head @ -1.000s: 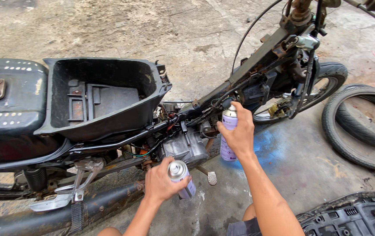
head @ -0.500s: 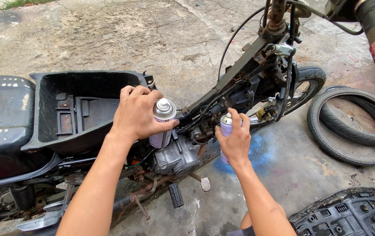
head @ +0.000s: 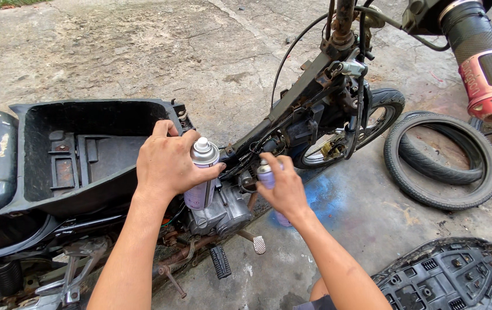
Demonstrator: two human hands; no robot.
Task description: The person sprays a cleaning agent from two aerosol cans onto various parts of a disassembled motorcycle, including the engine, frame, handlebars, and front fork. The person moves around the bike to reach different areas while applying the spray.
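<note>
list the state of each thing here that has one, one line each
left hand: closed around a spray can
left spray can: upright, cap off
right hand: gripping a second can
right spray can: upright, mostly hidden by the hand
motorbike: stripped, frame and engine bare
storage tub: open, seat off
seat: detached, upside down on the ground
loose tyre: lying flat on the concrete

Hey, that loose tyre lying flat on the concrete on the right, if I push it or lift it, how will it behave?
The loose tyre has no rim inside, so it would probably flex and sag when lifted by one side. Lying flat on the concrete, it seems unlikely to roll; its rubber would likely drag rather than slide. Stood upright, it could well roll or topple.
</note>
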